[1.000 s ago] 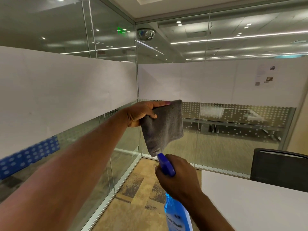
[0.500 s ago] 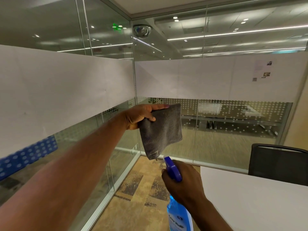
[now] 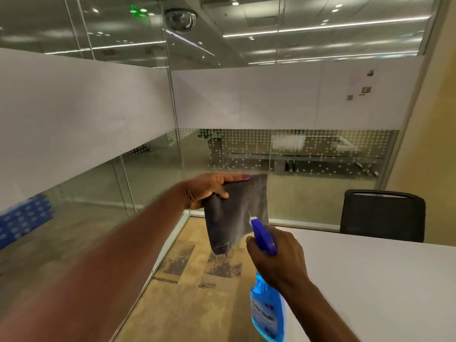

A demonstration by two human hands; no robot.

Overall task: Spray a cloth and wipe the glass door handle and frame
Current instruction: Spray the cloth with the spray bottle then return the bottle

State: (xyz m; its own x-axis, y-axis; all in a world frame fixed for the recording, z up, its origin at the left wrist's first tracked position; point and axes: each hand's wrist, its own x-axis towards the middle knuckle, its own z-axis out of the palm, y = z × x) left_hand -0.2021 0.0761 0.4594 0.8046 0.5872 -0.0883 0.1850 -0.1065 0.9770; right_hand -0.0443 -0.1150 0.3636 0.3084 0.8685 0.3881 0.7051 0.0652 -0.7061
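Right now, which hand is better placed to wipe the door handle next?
Probably the left hand: it grips the grey cloth, held up in front. The right hand is occupied, gripping the spray bottle.

No wording is coming through clearly. The spray bottle (image 3: 267, 307), hanging below the grip of the right hand (image 3: 276, 257), is carrying blurred dark lettering. A green sign (image 3: 138, 12) is glowing high above the grip of the left hand (image 3: 207, 191), unreadable. Paper notices (image 3: 359, 85) far above the right grip are showing print too small to read.
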